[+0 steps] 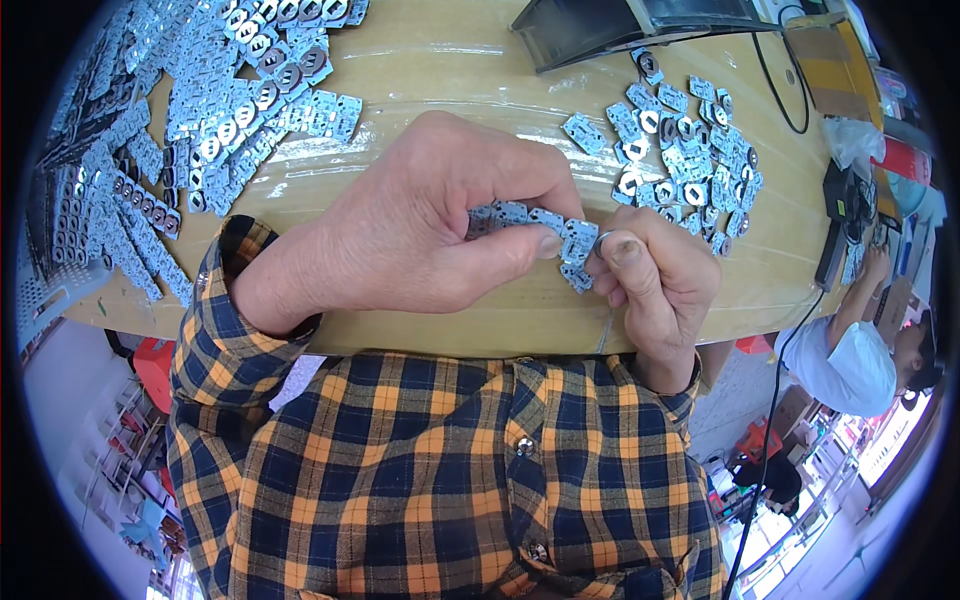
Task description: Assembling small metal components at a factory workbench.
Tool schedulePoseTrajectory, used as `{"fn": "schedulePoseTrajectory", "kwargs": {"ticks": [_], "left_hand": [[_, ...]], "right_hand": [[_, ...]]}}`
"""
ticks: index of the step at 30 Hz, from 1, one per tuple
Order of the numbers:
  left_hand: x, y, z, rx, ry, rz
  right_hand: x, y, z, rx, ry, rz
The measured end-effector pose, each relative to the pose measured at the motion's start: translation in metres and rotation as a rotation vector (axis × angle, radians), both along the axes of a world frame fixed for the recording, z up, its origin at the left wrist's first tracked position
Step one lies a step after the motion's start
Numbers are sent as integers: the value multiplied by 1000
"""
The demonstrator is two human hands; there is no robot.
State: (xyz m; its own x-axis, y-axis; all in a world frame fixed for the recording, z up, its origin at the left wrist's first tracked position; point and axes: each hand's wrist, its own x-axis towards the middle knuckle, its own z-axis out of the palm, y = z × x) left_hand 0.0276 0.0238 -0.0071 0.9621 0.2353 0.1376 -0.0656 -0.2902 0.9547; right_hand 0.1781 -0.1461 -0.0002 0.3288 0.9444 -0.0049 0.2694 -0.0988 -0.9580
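Observation:
My left hand [440,215] is closed round a strip of small light-blue circuit boards [578,243], its thumb pressing on the strip. Part of the strip is hidden inside that hand. Against the strip's right end, my right hand [655,270] pinches with thumb and bent forefinger. A bit of shiny metal shows at those fingertips, too small to name. To the right lies a loose pile of single circuit boards [690,165], several with round dark or silver parts on them. At the left, many joined strips of circuit boards [215,110] are heaped on the table.
A dark metal-framed box [640,25] stands at the far side of the yellowish table [430,70]. Cardboard [830,70], a plastic bag [852,140] and a black cable [768,440] are at the right. Further right sits another person [850,360] in a light top.

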Motion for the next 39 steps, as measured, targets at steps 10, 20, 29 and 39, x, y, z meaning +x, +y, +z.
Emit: {"fn": "schedulePoseTrajectory", "kwargs": {"ticks": [10, 20, 29, 39], "left_hand": [[3, -8, -7, -247, -2, 91], [1, -7, -2, -576, 70, 7], [4, -5, -4, 69, -230, 120], [5, -16, -14, 256, -330, 226]], "right_hand": [[-4, 5, 8, -113, -183, -5], [-3, -6, 4, -180, 366, -47], [-16, 3, -4, -31, 566, -295], [-21, 6, -7, -84, 350, -295]]}}
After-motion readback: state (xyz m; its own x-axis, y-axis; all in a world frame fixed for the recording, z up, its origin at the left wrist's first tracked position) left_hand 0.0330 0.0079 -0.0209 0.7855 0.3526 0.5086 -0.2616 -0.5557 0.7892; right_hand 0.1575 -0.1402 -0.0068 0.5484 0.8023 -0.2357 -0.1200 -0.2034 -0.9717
